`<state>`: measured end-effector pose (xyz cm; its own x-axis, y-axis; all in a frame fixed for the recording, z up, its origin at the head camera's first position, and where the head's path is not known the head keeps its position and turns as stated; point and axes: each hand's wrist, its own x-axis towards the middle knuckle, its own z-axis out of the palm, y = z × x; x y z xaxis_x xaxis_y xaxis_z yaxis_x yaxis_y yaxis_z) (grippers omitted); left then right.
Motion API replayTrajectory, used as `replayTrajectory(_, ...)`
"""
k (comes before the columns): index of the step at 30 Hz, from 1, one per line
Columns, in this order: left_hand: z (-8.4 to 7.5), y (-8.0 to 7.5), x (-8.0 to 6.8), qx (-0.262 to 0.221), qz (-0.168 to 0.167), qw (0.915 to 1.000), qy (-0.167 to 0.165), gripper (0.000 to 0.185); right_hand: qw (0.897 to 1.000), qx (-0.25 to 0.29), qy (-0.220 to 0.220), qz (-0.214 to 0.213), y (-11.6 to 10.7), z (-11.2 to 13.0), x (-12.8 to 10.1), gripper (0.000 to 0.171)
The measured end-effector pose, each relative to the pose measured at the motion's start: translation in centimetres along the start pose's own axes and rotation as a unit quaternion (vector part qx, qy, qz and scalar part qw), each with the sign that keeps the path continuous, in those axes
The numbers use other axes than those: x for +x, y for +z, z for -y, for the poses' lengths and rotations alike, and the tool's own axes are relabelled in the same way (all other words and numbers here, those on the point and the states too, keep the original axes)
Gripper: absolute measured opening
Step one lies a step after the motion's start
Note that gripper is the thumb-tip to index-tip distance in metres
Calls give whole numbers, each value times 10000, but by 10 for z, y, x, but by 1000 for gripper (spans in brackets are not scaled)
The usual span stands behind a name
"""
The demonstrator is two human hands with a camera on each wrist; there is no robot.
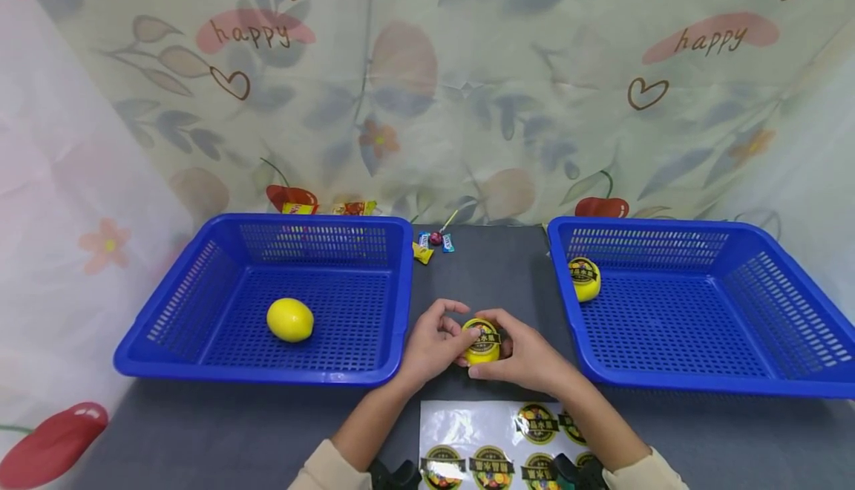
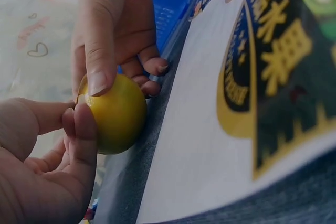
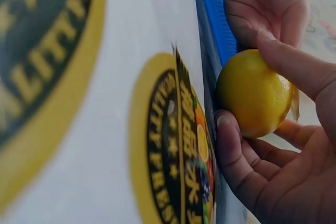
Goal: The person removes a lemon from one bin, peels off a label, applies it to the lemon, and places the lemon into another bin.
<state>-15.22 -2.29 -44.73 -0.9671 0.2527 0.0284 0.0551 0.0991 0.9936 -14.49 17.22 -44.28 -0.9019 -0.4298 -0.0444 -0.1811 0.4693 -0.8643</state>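
a: the lemon (image 1: 482,344) in the middle, where is it sitting?

b: it is sitting on the dark table (image 1: 220,430), between the two blue baskets and just behind the sticker sheet (image 1: 497,445). both hands are closing around it. the left hand (image 1: 430,345) is gripping it from the left, thumb curling against its side, the other fingers bending loosely above it. the right hand (image 1: 524,356) is wrapping it from the right, thumb pressing on the top.

a: is anything showing on the lemon itself?

b: a round black and gold sticker (image 1: 484,335) is lying on its upper face, and the fingertips of both hands are pressing at its edges. in the left wrist view the right thumb is lying across the top of the fruit, and the left thumb is touching the side.

a: and the baskets?

b: the left basket (image 1: 200,360) is holding one plain lemon (image 1: 290,319), lying apart from the walls. the right basket (image 1: 801,379) is holding one labelled lemon (image 1: 584,279), resting against its near left wall.

a: what else is lying about?

b: a few wrapped sweets (image 1: 434,243) are lying at the back of the table between the baskets, and two snack packets (image 1: 330,208) are sitting behind the left basket. a flowered cloth (image 1: 467,89) is hanging behind it all. the sticker sheet is showing several round labels, and its near edge is running out of the head view.
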Motion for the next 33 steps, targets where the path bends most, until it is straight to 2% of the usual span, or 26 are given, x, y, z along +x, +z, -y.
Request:
replayTrajectory(6, 1, -5, 0, 229, 219, 9990, -325, 37, 9995, 310, 79, 64, -1, -2, 1, 73)
replayTrajectory(10, -2, -6, -1, -35, 411, 9968, -686, 29, 9984, 529, 122, 132, -2, -2, 2, 72)
replayTrajectory(17, -2, -3, -4, -430, 670, 9916, -1016, 26, 9969, 731, 248, 148, -3, -6, 2, 71)
replayTrajectory(22, 0, -1, -5, -599, 881, 9880, -1115, 30, 9941, 1025, 222, 286, -3, -6, 2, 72)
replayTrajectory(26, -1, 0, -6, -638, 863, 9879, -1121, 30, 9884, 1375, 488, 423, -4, -4, 2, 70)
replayTrajectory(30, -3, 0, -7, -695, 819, 9875, -1155, 30, 9843, 1531, 859, 208, -2, 0, 3, 58)
replayTrajectory(33, -5, 1, -7, -671, 815, 9876, -1165, 30, 9838, 1557, 884, -19, 0, 2, 3, 50)
